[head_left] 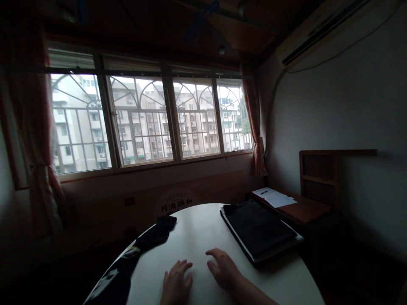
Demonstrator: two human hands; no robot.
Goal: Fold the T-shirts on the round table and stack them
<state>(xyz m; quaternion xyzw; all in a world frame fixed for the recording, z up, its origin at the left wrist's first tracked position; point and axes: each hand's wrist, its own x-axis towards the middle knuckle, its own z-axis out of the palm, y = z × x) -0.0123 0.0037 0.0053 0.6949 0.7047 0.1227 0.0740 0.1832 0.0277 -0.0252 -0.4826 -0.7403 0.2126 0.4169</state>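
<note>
Both of my hands are over the near part of a round white table (190, 237). My left hand (177, 281) has its fingers apart and holds nothing. To its right, my right hand (222, 267) is also empty, with thumb and fingers spread. Nearest to the right hand is a stack of folded dark cloth (259, 228) with a pale layer showing along its edge. Left of my left hand, a dark garment (152, 235) with white and yellow patches lies along the table's left edge. Whether my hands touch the tabletop, I cannot tell.
A brown wooden side table (305, 209) stands beyond at the right, with white papers (275, 198) and a dark pen on it. Behind it is a wooden frame (319, 178). Barred windows (143, 123) with tied curtains (254, 127) span the far wall.
</note>
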